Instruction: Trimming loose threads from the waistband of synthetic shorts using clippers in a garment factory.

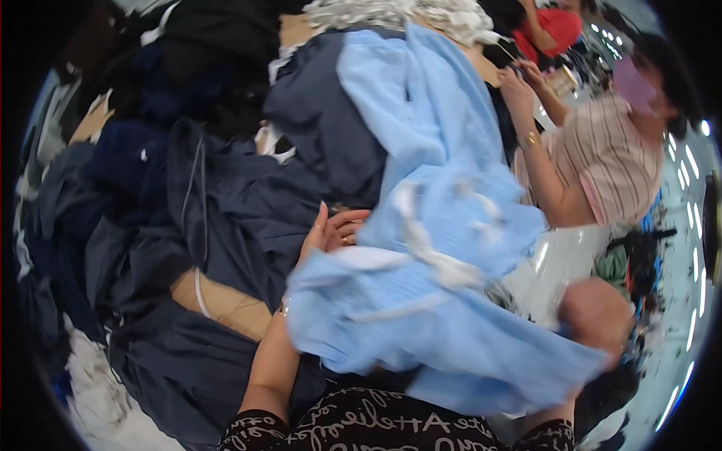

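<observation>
Light blue garment (444, 225) draped across centre of heap, spilling from top of pile down toward lap. Left hand (331, 233) half-open at its left edge, fingers loosely curled against the cloth, ring visible. Right hand (598, 312) blurred at lower right; apparently closed on the garment's hem, grip not confirmed. Fabric judged light, soft, limp, thin; likely to slump and slide unless pinched at a seam or hem. White strips (436, 259) lying on the blue. Dark navy garments (226, 218) piled beneath and left. Brown cardboard (226, 304) poking out. Co-worker in striped shirt (609, 161) at right.
</observation>
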The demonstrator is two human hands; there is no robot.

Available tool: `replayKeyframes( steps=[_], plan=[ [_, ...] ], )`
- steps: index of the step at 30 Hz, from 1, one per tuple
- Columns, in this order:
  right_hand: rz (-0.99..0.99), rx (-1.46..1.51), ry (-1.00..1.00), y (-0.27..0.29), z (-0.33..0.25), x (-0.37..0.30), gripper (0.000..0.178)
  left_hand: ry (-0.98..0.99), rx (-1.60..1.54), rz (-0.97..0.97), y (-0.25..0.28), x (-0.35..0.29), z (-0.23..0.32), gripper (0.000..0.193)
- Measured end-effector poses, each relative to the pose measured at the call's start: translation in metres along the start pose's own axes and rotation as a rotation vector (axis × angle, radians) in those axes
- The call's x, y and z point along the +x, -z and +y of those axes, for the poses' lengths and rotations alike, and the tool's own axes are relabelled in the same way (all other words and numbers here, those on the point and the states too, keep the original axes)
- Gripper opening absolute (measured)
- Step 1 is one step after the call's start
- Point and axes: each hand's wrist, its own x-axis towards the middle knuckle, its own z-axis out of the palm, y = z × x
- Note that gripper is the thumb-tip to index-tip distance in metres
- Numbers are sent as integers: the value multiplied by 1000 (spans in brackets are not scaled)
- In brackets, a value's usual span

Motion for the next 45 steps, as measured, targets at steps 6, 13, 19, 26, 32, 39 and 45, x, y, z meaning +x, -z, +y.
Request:
replayKeyframes(
  steps=[6, 13, 19, 26, 32, 39, 45],
  plan=[
    [-269, 1450, 416, -202, -142, 133, 36, 67, -378, -62, 19, -21, 20, 60],
    [62, 790, 741, -261, -128, 117, 55, -42, -363, 5, 64, -27, 35, 58],
    [-98, 710, 586, -259, -114, 102, 61, -76, -363, 63, 95, -28, 25, 56],
    [36, 489, 784, -262, -111, 115, 93, -62, -227, 111, 97, -12, 18, 53],
    [136, 527, 783, -278, -108, 105, 84, -118, -53, 163, 89, -13, 32, 52],
    [73, 702, 671, -253, -117, 98, 43, -261, 133, 293, 92, -9, 54, 49],
    [-84, 822, 587, -208, -112, 104, 37, -251, 276, 402, 91, 3, 47, 48]
  ],
)
